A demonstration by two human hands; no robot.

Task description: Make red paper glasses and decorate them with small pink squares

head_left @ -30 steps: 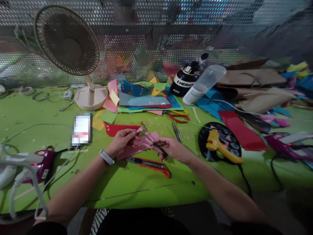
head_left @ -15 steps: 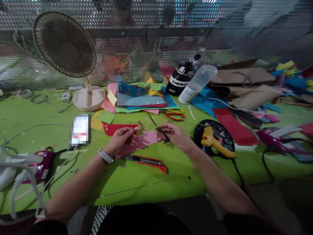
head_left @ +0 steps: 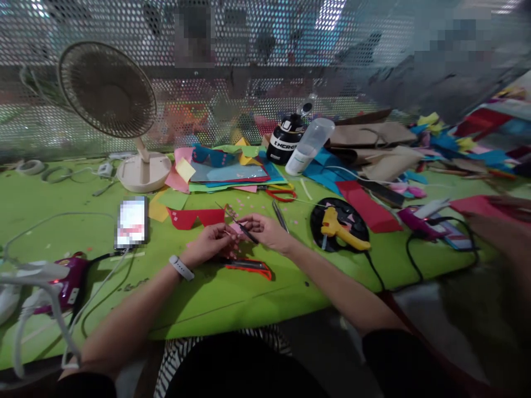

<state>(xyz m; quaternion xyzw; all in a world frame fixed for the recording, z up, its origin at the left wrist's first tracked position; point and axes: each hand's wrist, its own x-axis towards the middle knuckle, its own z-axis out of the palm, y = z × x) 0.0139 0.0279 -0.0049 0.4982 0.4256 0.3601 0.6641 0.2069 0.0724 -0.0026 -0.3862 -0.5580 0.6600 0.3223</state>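
Observation:
My left hand (head_left: 213,243), a pale watch on its wrist, is closed in a pinch on a small piece of pink paper (head_left: 238,227); its exact shape is hard to see. Close beside it, my right hand (head_left: 263,231) grips dark, thin tweezers (head_left: 248,234) that point up and left toward the left fingertips. Just beyond the hands lie red paper glasses (head_left: 194,218) with pointed cutouts. An orange utility knife (head_left: 251,266) rests on the green table below the left hand. Another slim metal tool (head_left: 280,216) lies right of the right hand. Small pink scraps are scattered between.
A yellow glue gun (head_left: 338,228) sits on a round black tray. Blue paper glasses (head_left: 211,156) top a paper stack. Behind are a black bottle (head_left: 284,141), a clear bottle (head_left: 311,146) and a fan (head_left: 108,91). A phone (head_left: 131,221) lies left. Another person's arm (head_left: 501,232) reaches in right.
My right hand and the tweezers have moved left, close to my left hand. The slim metal tool on the table now shows. Another person's arm has appeared at right; the view has shifted right.

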